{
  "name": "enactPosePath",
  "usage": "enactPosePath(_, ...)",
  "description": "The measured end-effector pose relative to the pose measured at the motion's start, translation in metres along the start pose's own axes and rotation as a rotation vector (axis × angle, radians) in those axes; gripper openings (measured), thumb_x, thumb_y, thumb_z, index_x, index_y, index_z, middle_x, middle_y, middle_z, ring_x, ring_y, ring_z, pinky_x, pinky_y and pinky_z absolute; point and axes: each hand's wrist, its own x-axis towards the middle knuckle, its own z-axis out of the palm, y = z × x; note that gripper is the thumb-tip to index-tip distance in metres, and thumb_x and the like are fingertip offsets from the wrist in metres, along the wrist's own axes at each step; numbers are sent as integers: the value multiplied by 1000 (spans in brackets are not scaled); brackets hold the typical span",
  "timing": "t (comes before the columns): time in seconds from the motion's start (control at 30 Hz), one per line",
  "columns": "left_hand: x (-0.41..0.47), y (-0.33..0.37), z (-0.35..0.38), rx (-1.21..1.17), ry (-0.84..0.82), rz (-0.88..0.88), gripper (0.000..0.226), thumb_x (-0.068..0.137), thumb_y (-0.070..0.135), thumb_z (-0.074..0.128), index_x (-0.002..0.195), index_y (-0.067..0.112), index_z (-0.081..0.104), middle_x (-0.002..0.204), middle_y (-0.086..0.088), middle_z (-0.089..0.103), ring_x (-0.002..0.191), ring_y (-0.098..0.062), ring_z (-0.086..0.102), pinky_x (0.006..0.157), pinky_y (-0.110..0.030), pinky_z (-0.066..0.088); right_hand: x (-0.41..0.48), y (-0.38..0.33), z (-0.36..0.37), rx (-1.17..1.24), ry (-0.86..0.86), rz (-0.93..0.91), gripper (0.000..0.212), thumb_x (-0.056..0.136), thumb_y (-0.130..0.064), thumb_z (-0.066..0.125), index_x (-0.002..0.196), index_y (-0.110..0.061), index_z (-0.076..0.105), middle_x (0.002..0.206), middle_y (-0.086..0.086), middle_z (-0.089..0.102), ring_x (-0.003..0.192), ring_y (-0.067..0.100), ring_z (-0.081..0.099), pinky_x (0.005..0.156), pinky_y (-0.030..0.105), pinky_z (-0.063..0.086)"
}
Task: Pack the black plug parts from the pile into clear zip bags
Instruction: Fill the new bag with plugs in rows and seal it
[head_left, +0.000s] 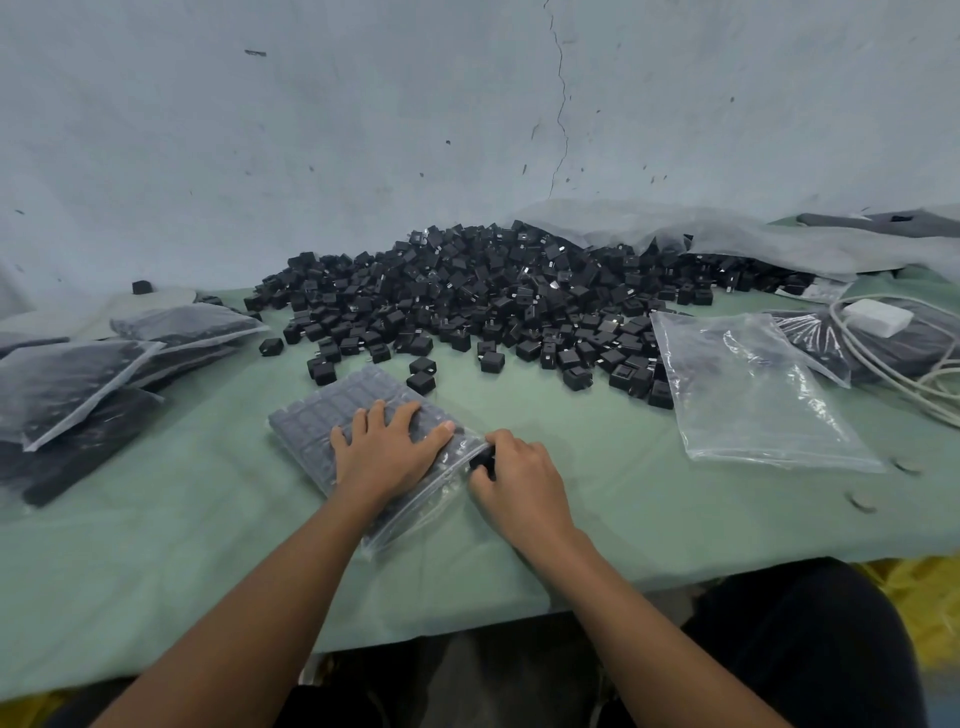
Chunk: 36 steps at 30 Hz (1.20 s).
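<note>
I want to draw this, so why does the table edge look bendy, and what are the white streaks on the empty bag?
Head view: the wide-angle lens bows the near edge of the green table; in the same head view, the streaks on the empty clear bag are glare off its plastic; shadows are soft, and little looks blurred.

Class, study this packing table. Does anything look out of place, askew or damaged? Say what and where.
One black plug part sits alone at the far left by the wall, well apart from the pile. The wall has a long crack at upper right. The filled bags on the left lie stacked askew.
</note>
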Motion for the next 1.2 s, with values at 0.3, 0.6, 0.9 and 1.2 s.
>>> enactPosePath(0.3, -1, 1, 0, -10, -1, -4, 91, 74, 98, 14, 150, 49, 28, 167, -5, 20, 153, -29, 16, 121, -62, 5, 7, -4, 4, 8, 31, 41, 25, 91, -37, 61, 100, -18, 47, 102, 2, 59, 92, 26, 52, 76, 39, 43)
enactPosePath(0.6, -1, 1, -1, 3, -10, -4, 89, 78, 95, 16, 151, 45, 29, 167, -6, 20, 153, -29, 16, 120, -63, 7, 7, 6, 2, 122, -10, 20, 37, 90, -38, 54, 125, -29, 59, 120, -8, 64, 110, 17, 58, 84, 34, 46)
enactPosePath(0.9, -1, 0, -1, -1, -8, 4, 88, 79, 94, 16, 152, 46, 28, 168, -7, 18, 153, -31, 15, 121, -63, 5, 7, -2, 1, -6, 32, -9, 20, 96, -39, 54, 104, -21, 51, 104, -1, 61, 94, 25, 56, 69, 35, 40)
enactPosePath(1.2, -2, 0, -1, -14, -18, -4, 94, 72, 97, 14, 151, 47, 29, 168, -5, 18, 154, -28, 14, 121, -62, 4, 8, -16, 5, -141, 64, 23, 18, 88, -32, 47, 93, -15, 42, 95, 6, 60, 82, 30, 54, 65, 39, 38)
